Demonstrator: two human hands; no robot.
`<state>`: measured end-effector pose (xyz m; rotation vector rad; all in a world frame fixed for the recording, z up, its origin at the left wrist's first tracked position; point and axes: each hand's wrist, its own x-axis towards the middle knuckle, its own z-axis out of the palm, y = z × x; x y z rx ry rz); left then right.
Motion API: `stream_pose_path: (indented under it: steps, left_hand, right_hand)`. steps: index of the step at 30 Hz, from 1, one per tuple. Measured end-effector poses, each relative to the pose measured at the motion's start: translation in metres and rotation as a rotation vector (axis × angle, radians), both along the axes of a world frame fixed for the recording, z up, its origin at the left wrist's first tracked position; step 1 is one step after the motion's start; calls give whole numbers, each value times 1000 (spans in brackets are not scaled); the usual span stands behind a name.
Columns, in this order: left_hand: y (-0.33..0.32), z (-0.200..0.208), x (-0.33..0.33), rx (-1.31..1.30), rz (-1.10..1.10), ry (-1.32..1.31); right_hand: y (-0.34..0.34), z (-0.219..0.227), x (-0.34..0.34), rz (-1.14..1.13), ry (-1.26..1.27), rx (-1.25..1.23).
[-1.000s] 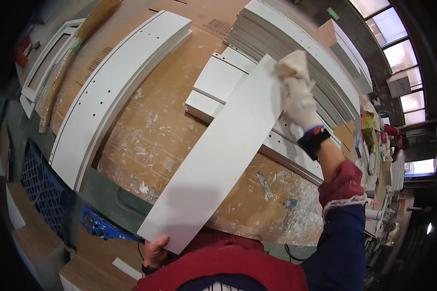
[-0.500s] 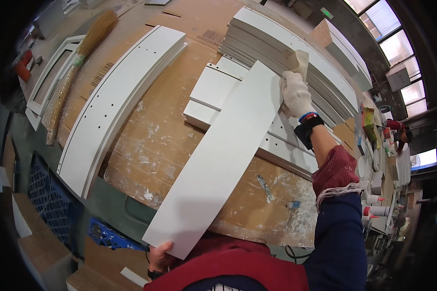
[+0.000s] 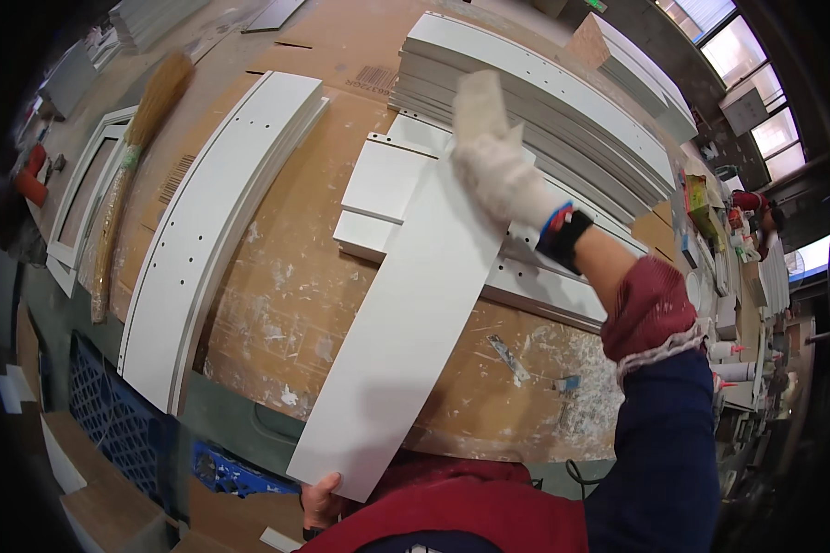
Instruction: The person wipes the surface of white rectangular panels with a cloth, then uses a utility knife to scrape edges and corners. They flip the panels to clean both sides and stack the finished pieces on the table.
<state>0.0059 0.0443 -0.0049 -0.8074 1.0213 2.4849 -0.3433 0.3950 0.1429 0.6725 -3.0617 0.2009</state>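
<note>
A long white board [image 3: 401, 323] slants from my body up across the workbench, its far part resting over other white pieces. My left hand [image 3: 320, 500], bare, grips its near end with the thumb on top. In a white knitted glove, my right hand [image 3: 503, 175] is at the board's far end, closed on a beige sheet of sandpaper [image 3: 481, 103] that sticks up past the fingers. The glove is a little blurred and hides the board's far edge. Beneath the board lie shorter white panels [image 3: 378, 189] and a drilled white piece [image 3: 549, 281].
Curved white boards with drilled holes lie stacked at the left [image 3: 217, 221] and far right [image 3: 535, 69]. Stained brown cardboard [image 3: 272, 313] covers the bench. A straw broom [image 3: 143, 138] lies far left; blue crates [image 3: 111, 415] stand below. Glue bottles [image 3: 733, 370] stand at the right.
My right hand has moved left with the sandpaper, from the board's right edge onto its far end. The left hand keeps its grip. The whole view has shifted slightly.
</note>
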Motion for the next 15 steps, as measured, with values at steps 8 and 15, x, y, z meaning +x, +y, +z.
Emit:
stream_pose_path:
  steps: [8,15]
  left_hand:
    - [2,-6,-3,33,-33,45]
    - [12,3,-13,78,41,58]
  right_hand:
    - [-29,-46,0,192,225,292]
    - [-181,-81,191,670,889,368]
